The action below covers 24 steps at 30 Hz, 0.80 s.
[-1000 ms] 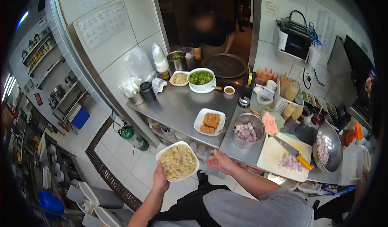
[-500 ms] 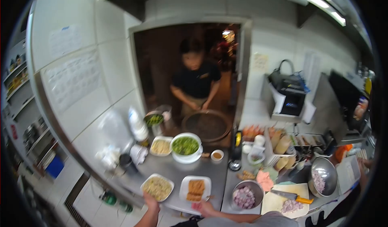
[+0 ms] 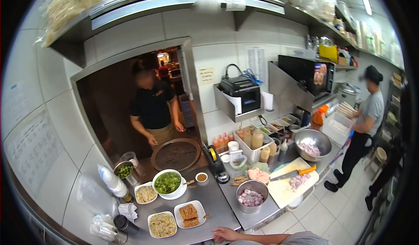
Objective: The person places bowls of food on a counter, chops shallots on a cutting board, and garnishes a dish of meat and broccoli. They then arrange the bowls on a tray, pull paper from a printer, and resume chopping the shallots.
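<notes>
1. The table [image 3: 214,210] is smooth metal with a dull sheen.
2. The plate [image 3: 201,212] looks glossy, the fried pieces [image 3: 188,212] on it rough.
3. The knife blade [image 3: 283,176] is metal, the handle [image 3: 307,170] plastic-looking.
4. The mixing bowl [image 3: 318,136] is shiny metal.
5. The basket [image 3: 249,152] looks plastic.

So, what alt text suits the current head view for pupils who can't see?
A person's right hand is at the edge of a steel counter set with white dishes of food. Across it, someone stands behind a round tray; on the right, chopped onion and a knife lie on a cutting board.
</notes>
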Each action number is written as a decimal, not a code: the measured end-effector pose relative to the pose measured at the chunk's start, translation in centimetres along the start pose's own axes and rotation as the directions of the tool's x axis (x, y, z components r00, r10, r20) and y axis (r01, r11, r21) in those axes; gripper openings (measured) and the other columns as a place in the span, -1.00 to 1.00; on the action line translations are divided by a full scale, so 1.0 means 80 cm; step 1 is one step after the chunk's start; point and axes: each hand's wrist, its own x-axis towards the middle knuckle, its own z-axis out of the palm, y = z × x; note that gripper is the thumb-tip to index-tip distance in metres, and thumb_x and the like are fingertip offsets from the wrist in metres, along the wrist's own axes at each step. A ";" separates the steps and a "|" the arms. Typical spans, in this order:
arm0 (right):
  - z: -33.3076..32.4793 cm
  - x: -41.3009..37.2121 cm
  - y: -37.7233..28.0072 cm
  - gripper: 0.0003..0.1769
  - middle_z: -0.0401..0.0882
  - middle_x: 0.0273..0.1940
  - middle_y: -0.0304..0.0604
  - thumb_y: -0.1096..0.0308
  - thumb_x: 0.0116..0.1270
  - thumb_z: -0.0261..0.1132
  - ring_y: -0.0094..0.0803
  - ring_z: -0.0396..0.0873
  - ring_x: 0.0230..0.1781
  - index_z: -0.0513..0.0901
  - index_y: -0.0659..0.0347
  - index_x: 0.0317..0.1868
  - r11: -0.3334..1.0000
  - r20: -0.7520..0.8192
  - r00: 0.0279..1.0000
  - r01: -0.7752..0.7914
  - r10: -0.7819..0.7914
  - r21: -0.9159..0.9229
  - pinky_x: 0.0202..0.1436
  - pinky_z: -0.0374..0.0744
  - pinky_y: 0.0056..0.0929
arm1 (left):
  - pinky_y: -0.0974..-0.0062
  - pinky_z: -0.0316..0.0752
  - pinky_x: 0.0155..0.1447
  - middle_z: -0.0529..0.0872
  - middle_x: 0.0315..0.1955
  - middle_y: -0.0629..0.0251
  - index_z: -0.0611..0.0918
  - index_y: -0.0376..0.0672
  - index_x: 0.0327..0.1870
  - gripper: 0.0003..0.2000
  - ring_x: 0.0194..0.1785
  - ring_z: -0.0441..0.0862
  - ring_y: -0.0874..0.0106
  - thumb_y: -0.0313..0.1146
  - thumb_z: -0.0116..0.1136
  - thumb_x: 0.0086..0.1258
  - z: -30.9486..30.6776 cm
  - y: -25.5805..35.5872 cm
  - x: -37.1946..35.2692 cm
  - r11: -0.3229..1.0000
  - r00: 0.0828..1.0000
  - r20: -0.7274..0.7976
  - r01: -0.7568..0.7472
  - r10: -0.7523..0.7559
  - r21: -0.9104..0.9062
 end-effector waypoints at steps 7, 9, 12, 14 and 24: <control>-0.089 -0.161 0.158 -0.60 0.72 -0.11 -0.15 0.04 0.50 0.17 -0.37 0.66 -0.02 0.71 0.18 0.03 0.958 0.154 0.966 -0.167 0.206 -0.235 0.06 0.59 -0.36 | 0.26 0.42 0.04 0.62 0.00 0.13 0.39 -0.13 0.36 -0.44 -0.01 0.55 0.23 0.01 0.10 0.46 0.004 -0.016 0.009 0.921 0.981 0.156 0.044 -0.112 0.386; -0.111 -0.213 0.240 -0.61 0.72 -0.07 -0.11 0.07 0.45 0.21 -0.32 0.65 0.03 0.72 0.17 0.05 0.776 -0.062 0.933 -0.330 0.354 -0.537 0.09 0.58 -0.33 | 0.25 0.39 0.10 0.60 0.05 0.12 0.38 -0.12 0.38 -0.42 0.04 0.53 0.23 0.03 0.09 0.46 0.010 -0.018 0.009 0.868 0.972 0.202 0.001 -0.117 0.496; -0.145 -0.300 0.365 -0.61 0.72 0.00 -0.06 0.11 0.37 0.27 -0.25 0.63 0.11 0.72 0.16 0.07 0.382 -0.330 0.797 -0.549 0.505 -0.743 0.14 0.56 -0.27 | 0.23 0.35 0.19 0.58 0.11 0.12 0.35 -0.12 0.41 -0.38 0.12 0.49 0.22 0.06 0.09 0.45 0.014 -0.024 -0.003 0.755 0.957 0.271 -0.102 -0.103 0.647; -0.176 -0.353 0.420 -0.60 0.71 0.04 -0.02 0.14 0.31 0.31 -0.20 0.62 0.16 0.73 0.15 0.09 0.257 -0.453 0.704 -0.656 0.547 -0.709 0.17 0.54 -0.23 | 0.22 0.32 0.25 0.56 0.16 0.11 0.33 -0.11 0.43 -0.36 0.17 0.47 0.21 0.08 0.08 0.45 0.017 -0.034 -0.011 0.651 0.943 0.323 -0.195 -0.082 0.734; -0.320 -0.413 0.351 -0.53 0.66 0.13 0.05 0.22 0.27 0.24 -0.09 0.63 0.15 0.64 0.14 0.18 0.718 -0.579 0.811 -0.453 0.085 -0.528 0.22 0.55 -0.08 | 0.28 0.41 0.34 0.61 0.18 -0.01 0.42 -0.24 0.37 -0.35 0.21 0.55 0.14 0.00 0.20 0.38 0.114 -0.158 -0.113 0.103 0.677 0.734 -0.728 -0.052 0.678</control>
